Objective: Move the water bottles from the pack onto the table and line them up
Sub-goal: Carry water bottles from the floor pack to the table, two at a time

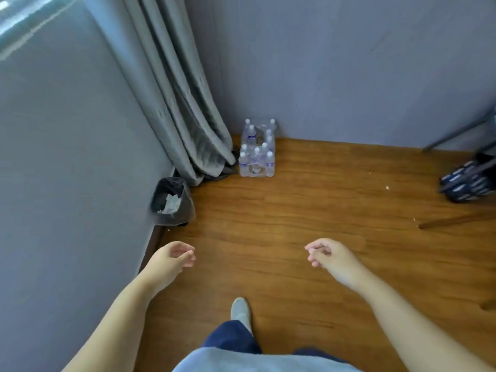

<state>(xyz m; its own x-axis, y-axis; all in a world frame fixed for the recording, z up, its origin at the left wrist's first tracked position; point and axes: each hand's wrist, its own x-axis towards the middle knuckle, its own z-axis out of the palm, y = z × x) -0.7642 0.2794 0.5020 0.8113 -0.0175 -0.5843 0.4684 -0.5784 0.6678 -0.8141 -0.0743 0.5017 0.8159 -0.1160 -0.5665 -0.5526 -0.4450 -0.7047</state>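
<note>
A shrink-wrapped pack of clear water bottles [257, 153] with white caps and blue labels stands on the wooden floor in the far corner, against the grey wall and beside the curtain. The wrap looks torn open on top. My left hand [171, 257] and my right hand [326, 255] hang in front of me, well short of the pack, both empty with fingers loosely curled and apart. No table top shows in this view.
A small black bin [173, 202] with a liner stands by the left wall. Grey curtain [185, 103] drapes to the floor left of the pack. A dark blue bag [468, 181] and furniture legs [456, 220] sit at the right. My foot [241, 312] is on the floor below.
</note>
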